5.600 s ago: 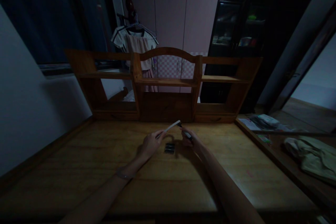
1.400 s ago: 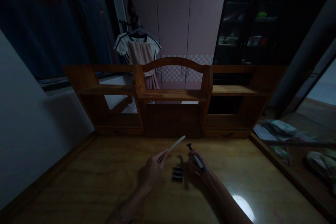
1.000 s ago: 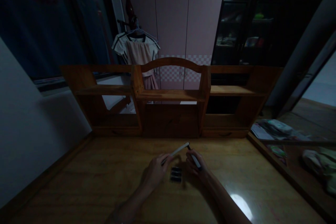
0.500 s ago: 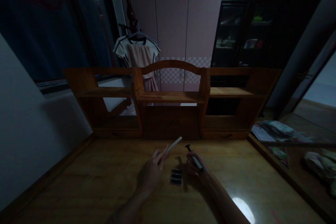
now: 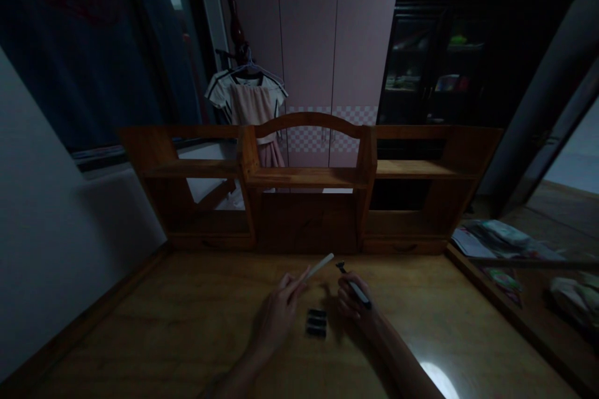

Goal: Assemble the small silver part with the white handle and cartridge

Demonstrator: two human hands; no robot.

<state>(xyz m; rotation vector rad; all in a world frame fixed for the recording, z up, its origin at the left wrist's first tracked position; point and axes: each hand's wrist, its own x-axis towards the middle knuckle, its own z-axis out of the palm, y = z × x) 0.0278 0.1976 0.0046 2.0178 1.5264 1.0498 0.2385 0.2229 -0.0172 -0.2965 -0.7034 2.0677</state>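
Pale slim stick (image 5: 321,265) left, dark-tipped handle (image 5: 358,292) right.

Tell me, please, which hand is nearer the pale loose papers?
Right. The right hand is left of the pale loose papers; the left hand is farther left, past the black blocks.
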